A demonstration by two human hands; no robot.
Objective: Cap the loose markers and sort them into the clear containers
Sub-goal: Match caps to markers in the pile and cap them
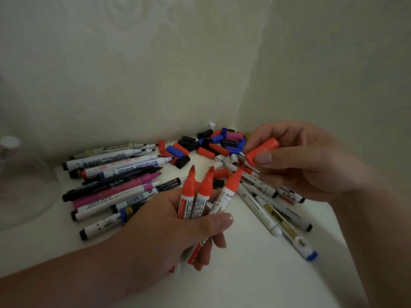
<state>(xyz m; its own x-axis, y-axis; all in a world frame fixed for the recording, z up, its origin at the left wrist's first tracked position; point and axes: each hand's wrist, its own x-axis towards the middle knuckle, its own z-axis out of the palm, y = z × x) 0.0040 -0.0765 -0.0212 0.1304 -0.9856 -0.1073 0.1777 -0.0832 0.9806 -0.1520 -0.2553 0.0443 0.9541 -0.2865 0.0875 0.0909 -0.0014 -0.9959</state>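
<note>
My left hand [178, 223] grips a bundle of three uncapped red markers [205, 196], tips pointing up and away. My right hand [307, 161] pinches a red cap [262, 151] between thumb and fingers, just above and right of the marker tips. Several uncapped markers [111, 181] in black, pink, blue and red lie in a heap to the left on the white table [255, 274]. More markers [275, 210] lie under my right hand. A pile of loose caps [209, 145], red, blue, black and pink, sits in the far corner.
A clear container [20, 187] stands at the left edge, with a small white-lidded bottle [9, 145] behind it. Pale walls meet in a corner right behind the caps. The table's right edge slants down past my right forearm.
</note>
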